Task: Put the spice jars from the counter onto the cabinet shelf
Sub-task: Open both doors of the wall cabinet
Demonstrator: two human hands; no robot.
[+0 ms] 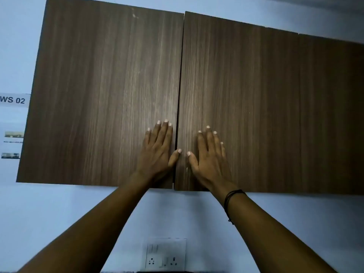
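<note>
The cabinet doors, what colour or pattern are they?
Dark brown with vertical wood grain, on both cabinet doors, seen in the head view.

Closed doors (110,91) hide the shelf; wall photos (13,134) perhaps blurred.

Both cabinet doors stand shut, so the way to the shelf is blocked: the left door (102,95) and the right door (246,107) meet at a thin dark seam with only a sliver of gap. The left hand (157,150) lies flat on the left door just beside the seam, and the right hand (208,154) lies flat on the right door, thumbs nearly touching across it. Below the doors' lower edges the wall (59,209) is bare and open, down to a switch and socket plate (164,254)
</note>
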